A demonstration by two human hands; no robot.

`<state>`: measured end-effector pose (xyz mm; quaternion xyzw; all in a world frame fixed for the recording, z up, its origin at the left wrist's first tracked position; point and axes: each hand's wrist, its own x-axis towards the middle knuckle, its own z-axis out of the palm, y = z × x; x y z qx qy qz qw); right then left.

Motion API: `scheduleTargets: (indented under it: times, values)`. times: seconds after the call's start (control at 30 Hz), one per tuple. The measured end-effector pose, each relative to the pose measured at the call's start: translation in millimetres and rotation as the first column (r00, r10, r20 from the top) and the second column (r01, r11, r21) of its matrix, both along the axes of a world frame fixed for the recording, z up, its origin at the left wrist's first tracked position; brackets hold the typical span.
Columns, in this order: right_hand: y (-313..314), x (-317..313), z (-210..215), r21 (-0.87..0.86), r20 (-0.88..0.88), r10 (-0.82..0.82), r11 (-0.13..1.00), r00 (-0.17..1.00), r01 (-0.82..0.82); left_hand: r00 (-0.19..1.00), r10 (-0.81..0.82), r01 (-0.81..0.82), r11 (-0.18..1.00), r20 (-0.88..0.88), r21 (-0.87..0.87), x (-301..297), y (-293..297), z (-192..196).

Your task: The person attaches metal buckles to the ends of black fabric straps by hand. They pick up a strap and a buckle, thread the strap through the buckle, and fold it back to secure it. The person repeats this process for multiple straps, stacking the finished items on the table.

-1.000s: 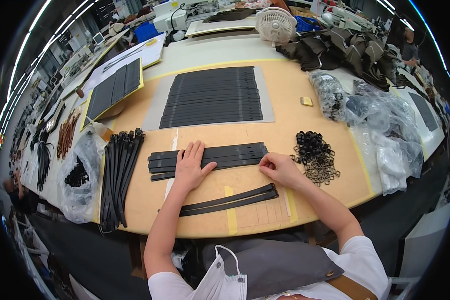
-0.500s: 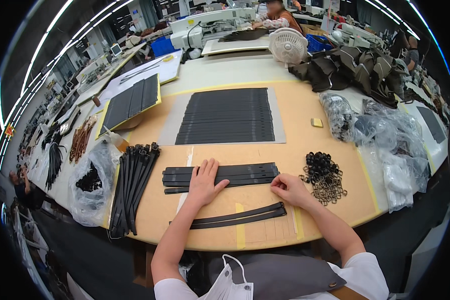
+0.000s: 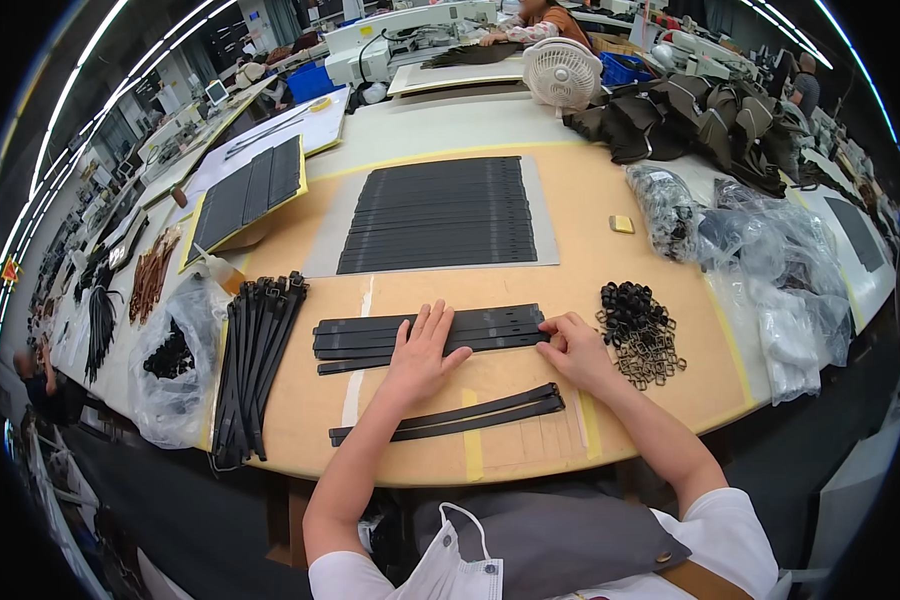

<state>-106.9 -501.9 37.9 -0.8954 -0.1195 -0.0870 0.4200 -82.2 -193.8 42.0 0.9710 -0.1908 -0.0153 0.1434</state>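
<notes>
Several flat black straps (image 3: 370, 343) lie side by side in a row in front of me. My left hand (image 3: 426, 352) rests flat across their middle, fingers stretched and thumb out to the right. At their right end my right hand (image 3: 577, 354) is closed, thumb and forefinger pinched at a strap's end; its fingertips partly hide the grip. Nearer to me lie two narrow black straps with buckles (image 3: 480, 414), slightly slanted and touched by neither hand. Right of my right hand is a pile of black loops and metal rings (image 3: 638, 335).
A grey board (image 3: 320, 235) bears a row of black straps farther back. Left lie a bundle of buckled straps (image 3: 255, 365) and a plastic bag of black pieces (image 3: 175, 380). Plastic bags (image 3: 770, 290), a yellow-edged block (image 3: 622, 224) and a white fan (image 3: 562, 75) stand right and behind.
My left hand has slid a little to the right along the straps. My right hand has shifted slightly away from me at the strap ends. The whole view has tilted slightly.
</notes>
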Motion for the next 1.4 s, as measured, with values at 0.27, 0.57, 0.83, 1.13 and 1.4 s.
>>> scheduleTargets:
  times: [0.27, 0.57, 0.83, 1.13, 1.4]
  values:
    - [-4, 4, -7, 0.022, -0.015, -0.024, 0.999, 1.000, 0.025, 0.999, 0.024, -0.029, 0.992, 0.047, 0.121, -2, -17, -16]
    - [-4, 5, -15, 0.138, -0.096, -0.047, 0.989, 0.994, 0.060, 0.995, 0.046, -0.058, 0.989, 0.087, 0.137, -4, -19, -24]
    - [1, 7, -4, -0.019, -0.110, -0.013, 1.000, 0.994, 0.011, 0.993, 0.051, -0.064, 0.990, 0.109, 0.125, -4, -18, -25]
    - [10, 6, 8, -0.119, -0.099, -0.012, 0.993, 0.995, 0.000, 0.994, 0.060, -0.070, 0.991, 0.091, 0.114, -6, -20, -22]
    - [9, 10, 5, -0.106, -0.071, 0.064, 0.992, 0.995, -0.071, 0.995, 0.061, -0.069, 0.993, 0.082, 0.093, -5, -17, -20]
